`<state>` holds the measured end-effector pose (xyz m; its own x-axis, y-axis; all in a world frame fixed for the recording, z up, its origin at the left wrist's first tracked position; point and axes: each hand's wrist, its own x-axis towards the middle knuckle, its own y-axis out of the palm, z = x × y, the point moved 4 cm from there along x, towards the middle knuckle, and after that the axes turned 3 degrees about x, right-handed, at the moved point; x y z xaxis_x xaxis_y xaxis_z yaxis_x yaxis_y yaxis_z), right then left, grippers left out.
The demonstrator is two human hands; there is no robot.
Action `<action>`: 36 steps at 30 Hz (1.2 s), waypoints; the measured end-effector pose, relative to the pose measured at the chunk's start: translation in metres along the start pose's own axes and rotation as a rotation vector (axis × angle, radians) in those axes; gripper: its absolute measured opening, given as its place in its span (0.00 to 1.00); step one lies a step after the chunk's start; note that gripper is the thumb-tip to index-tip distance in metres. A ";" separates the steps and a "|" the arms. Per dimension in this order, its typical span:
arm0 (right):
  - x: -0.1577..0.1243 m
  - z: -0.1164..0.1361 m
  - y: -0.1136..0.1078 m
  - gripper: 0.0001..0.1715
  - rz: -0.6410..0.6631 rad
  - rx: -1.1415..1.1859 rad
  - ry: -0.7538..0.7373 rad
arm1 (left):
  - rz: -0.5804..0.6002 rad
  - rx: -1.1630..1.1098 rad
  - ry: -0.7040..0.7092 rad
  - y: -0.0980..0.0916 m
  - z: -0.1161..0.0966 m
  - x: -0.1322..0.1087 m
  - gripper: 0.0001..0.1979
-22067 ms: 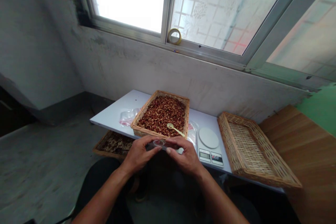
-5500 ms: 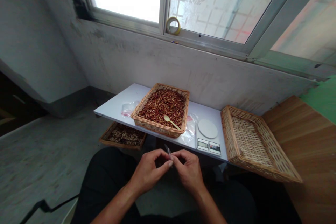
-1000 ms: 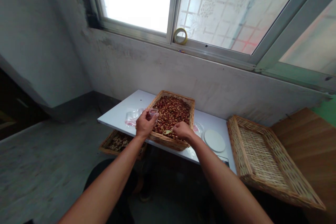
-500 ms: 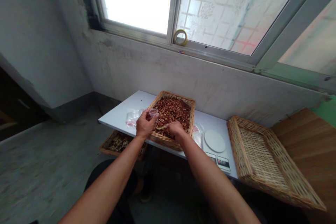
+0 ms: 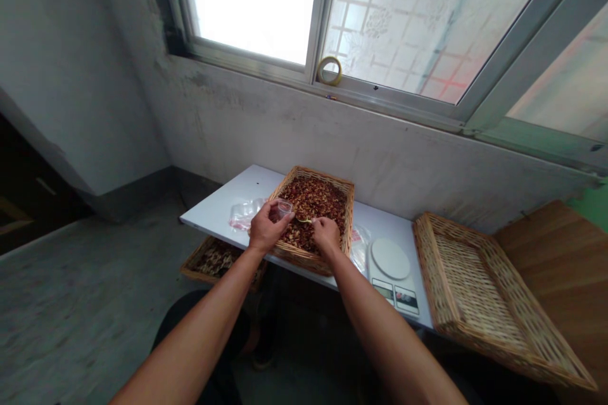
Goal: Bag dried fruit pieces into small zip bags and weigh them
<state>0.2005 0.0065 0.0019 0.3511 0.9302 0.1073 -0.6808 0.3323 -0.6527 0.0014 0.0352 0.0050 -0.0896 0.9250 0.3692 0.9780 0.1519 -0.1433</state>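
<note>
My left hand (image 5: 268,226) is closed around a small clear plastic cup (image 5: 284,207), held over the near left side of a wicker basket (image 5: 350,202). Dried reddish-brown pieces (image 5: 316,195) fill the basket's bottom; their exact kind is too small to tell. Between the thumb and fingers of my right hand (image 5: 325,232) is a small yellowish spoon (image 5: 304,220), its tip pointing left toward the cup. The spoon is just above the dried pieces, a short way from the cup. What lies in the spoon's bowl cannot be made out.
On the white table (image 5: 223,199), clear plastic bags (image 5: 241,214) lie left of the basket and a white kitchen scale (image 5: 390,259) stands to its right. A second wicker basket (image 5: 479,291) sits at the right. Below the table is another filled basket (image 5: 209,259).
My right hand has lifted the spoon up out of the dried pieces, nearer the cup. My left hand still holds the cup, which has shifted slightly right. The view has moved a little.
</note>
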 end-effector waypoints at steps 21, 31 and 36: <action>-0.008 0.071 -0.078 0.15 0.029 -0.136 -0.344 | 0.231 0.259 0.089 0.012 0.001 0.001 0.31; -0.029 0.092 -0.080 0.18 0.006 -0.384 -0.628 | 0.231 0.223 0.062 0.009 -0.008 -0.001 0.30; -0.009 0.043 -0.079 0.14 0.035 -0.323 -0.275 | 0.166 0.137 0.026 0.008 -0.003 -0.001 0.27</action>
<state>0.2230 -0.0216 0.0846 0.1166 0.9616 0.2486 -0.4377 0.2745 -0.8562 0.0101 0.0349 0.0062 0.0772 0.9324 0.3530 0.9441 0.0455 -0.3266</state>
